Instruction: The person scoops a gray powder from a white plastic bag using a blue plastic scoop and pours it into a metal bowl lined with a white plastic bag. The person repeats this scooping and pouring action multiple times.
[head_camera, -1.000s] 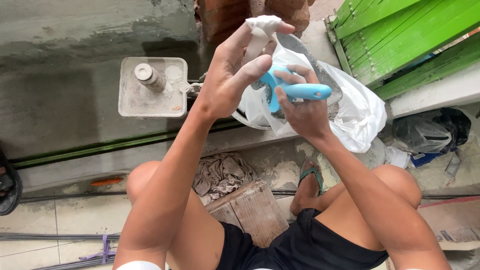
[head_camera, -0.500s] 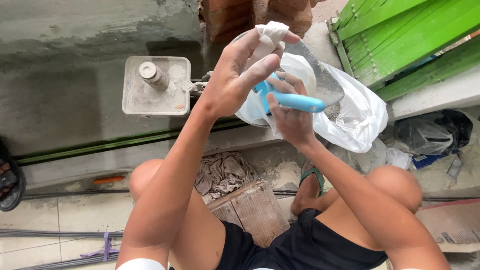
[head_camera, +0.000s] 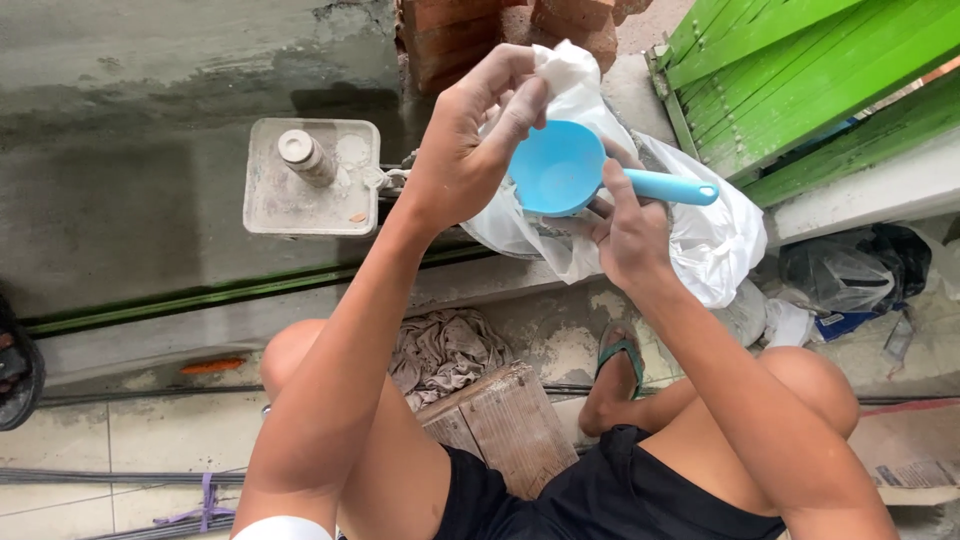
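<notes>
Left hand (head_camera: 470, 150) pinches the crinkly white plastic bag (head_camera: 700, 230) top between its fingertips. Right hand (head_camera: 630, 235) grips the smooth blue plastic scoop (head_camera: 560, 170) by its handle, round bowl just beside the left fingers.

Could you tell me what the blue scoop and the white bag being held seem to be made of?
The blue scoop looks like moulded plastic: uniform colour, smooth matte surface. The white bag seems thin plastic film: it crumples, creases and shines faintly where the left hand pinches it.
</notes>
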